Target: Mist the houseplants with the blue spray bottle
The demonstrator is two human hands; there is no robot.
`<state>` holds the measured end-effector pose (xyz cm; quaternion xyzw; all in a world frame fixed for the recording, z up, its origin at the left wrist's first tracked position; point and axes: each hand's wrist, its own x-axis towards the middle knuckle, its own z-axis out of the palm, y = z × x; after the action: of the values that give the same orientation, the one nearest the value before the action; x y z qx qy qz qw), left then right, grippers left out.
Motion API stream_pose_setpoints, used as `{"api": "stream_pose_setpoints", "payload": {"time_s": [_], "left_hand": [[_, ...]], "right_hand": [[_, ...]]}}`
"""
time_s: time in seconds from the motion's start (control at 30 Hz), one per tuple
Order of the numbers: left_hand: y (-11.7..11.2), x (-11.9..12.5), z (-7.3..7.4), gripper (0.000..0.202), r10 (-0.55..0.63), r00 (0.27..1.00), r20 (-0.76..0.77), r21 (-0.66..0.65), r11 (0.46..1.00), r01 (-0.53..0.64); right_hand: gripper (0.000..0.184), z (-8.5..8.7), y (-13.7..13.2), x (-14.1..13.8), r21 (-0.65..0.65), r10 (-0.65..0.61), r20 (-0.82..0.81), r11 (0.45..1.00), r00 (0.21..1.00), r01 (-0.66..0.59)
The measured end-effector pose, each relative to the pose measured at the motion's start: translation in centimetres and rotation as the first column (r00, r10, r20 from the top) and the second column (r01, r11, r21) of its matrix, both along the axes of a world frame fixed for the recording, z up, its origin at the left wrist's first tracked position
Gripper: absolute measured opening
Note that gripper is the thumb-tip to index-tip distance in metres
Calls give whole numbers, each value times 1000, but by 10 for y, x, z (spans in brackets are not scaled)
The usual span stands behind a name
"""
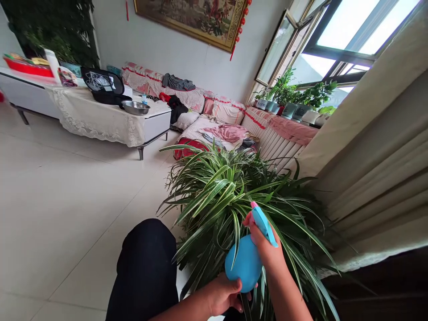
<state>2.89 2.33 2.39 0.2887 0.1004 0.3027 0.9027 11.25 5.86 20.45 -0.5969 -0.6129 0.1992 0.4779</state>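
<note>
A blue spray bottle (243,264) with a pink nozzle is tilted among the leaves of a spider plant (222,189). My right hand (265,240) is wrapped round its neck and trigger, below the light blue spray head. Beneath the round body, my left hand (224,292) cups the bottle's base, thumb on its side. The nozzle points forward at the striped green and white leaves. One long leaf hangs across the front of the bottle. The plant's pot is hidden under the foliage.
A beige curtain (374,187) hangs close on the right. Potted plants (294,96) line the windowsill. Ahead is a sofa (220,120) with pink covers. A low table (157,125) at left carries a steel bowl (135,107) and an open black case (103,87). My dark-clad knee (147,263) is at lower left.
</note>
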Motion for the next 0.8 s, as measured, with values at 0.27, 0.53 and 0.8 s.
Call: {"api": "stream_pose_setpoints", "payload": {"time_s": [0.27,0.53,0.8], "left_hand": [[8,-12,15,90,39,969,-245,210,978,13],[46,-81,63,55,298,786,-542,523,851,38],[59,-107,77,59,414,789,-454,357,896,-265]], "right_hand": [[33,2,-15,8,30,44,-160,999,986,-40],[52,10,-102,39,-2,-21,-260,1000,965,21],[45,-52,-143,39,-313,-135,-119,945,984,92]]}}
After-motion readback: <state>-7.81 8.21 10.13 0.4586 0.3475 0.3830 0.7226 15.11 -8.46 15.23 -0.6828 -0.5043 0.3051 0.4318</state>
